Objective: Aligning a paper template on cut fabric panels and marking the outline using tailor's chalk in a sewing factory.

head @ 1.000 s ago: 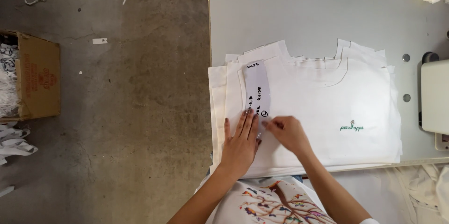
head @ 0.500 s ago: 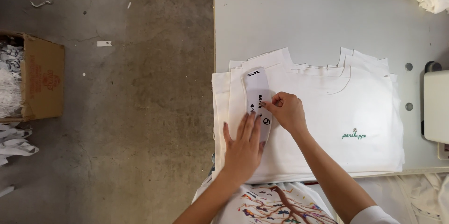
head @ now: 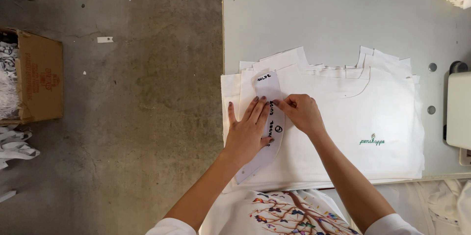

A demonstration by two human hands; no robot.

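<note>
The long paper pattern strip [head: 267, 127] lies lengthwise, near to far, on the stack of white garment pieces [head: 343, 117] at the counter's [head: 319, 19] left edge. The left hand [head: 248, 134] presses flat on it, fingers spread; the right hand [head: 299, 112] pinches its right edge. Since a second ago, the right hand has moved farther up the strip.

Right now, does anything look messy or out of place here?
Yes. White scraps litter the concrete floor, and the cardboard box looks torn and overstuffed. The stack of white shirt pieces is unevenly layered.
</note>
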